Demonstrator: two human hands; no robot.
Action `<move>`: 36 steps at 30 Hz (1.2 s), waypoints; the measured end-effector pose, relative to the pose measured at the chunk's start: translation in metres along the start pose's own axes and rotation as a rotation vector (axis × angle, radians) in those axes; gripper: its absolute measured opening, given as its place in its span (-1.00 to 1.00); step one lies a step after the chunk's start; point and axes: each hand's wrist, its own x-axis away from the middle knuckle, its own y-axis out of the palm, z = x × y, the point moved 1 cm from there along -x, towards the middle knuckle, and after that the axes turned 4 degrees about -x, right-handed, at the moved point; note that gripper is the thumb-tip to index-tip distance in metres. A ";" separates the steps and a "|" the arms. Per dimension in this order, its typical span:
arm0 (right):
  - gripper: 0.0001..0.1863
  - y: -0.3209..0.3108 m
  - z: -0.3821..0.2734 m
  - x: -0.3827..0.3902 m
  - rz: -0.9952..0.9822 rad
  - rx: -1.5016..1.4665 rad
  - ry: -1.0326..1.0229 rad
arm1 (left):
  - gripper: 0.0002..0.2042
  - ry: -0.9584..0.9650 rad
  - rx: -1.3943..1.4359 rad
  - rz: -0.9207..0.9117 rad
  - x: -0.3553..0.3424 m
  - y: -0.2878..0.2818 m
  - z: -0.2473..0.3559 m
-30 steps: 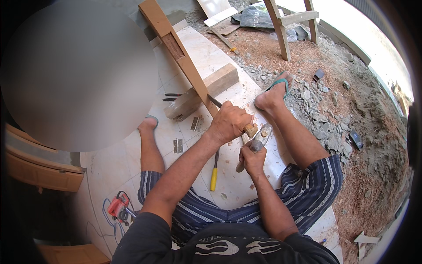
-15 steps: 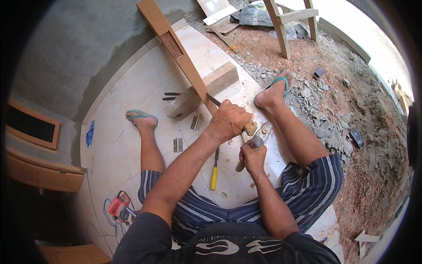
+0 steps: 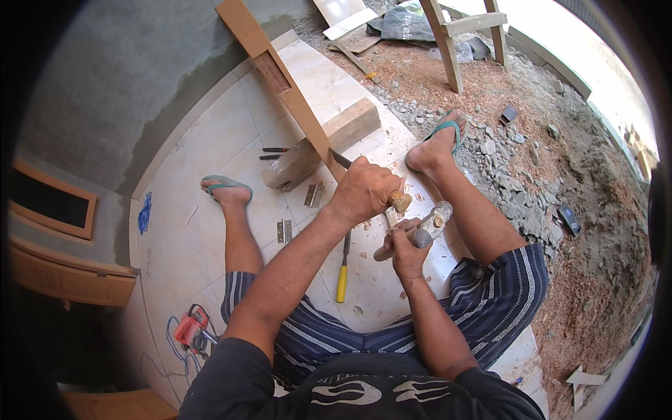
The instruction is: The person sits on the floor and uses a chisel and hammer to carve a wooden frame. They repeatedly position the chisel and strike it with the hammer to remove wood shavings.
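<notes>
My left hand [image 3: 365, 187] is closed around a chisel [image 3: 340, 159]. Its dark blade meets the near end of a long brown wooden board [image 3: 308, 124], and the butt of its wooden handle sticks out of my fist. Lower and to the right, my right hand [image 3: 407, 253] grips the wooden handle of a hammer [image 3: 434, 222]. The hammer's greyish head is just right of the chisel's butt, apart from it. A recess is cut in the board farther up. Under the board lies a thick wooden block [image 3: 353, 126].
A second chisel with a yellow handle [image 3: 341, 283] lies between my legs. Metal hinges [image 3: 284, 231], pliers [image 3: 274, 150] and wood chips are on the tiles. A red power tool [image 3: 190, 327] with a blue cord sits left. Rubble [image 3: 504, 175] and a wooden trestle [image 3: 448, 56] are at right.
The hammer head has shifted right and slightly down, away from the chisel's butt, with its handle turned in my right hand. My left hand and the board stay nearly where they were.
</notes>
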 end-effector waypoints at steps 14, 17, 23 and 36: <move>-0.90 -0.010 0.001 -0.005 -0.123 0.497 0.169 | -0.75 -0.033 -0.072 -0.027 0.002 0.000 -0.001; -0.91 -0.011 0.007 0.002 -0.046 0.322 -0.008 | -0.74 -0.043 -0.047 -0.013 -0.002 0.003 -0.001; -0.94 -0.001 -0.015 -0.002 -0.131 0.380 0.086 | -0.75 -0.027 -0.050 0.010 0.003 0.004 -0.004; -0.94 -0.008 -0.030 -0.009 -0.172 0.454 0.238 | -0.69 -0.048 -0.088 0.053 -0.003 0.007 -0.001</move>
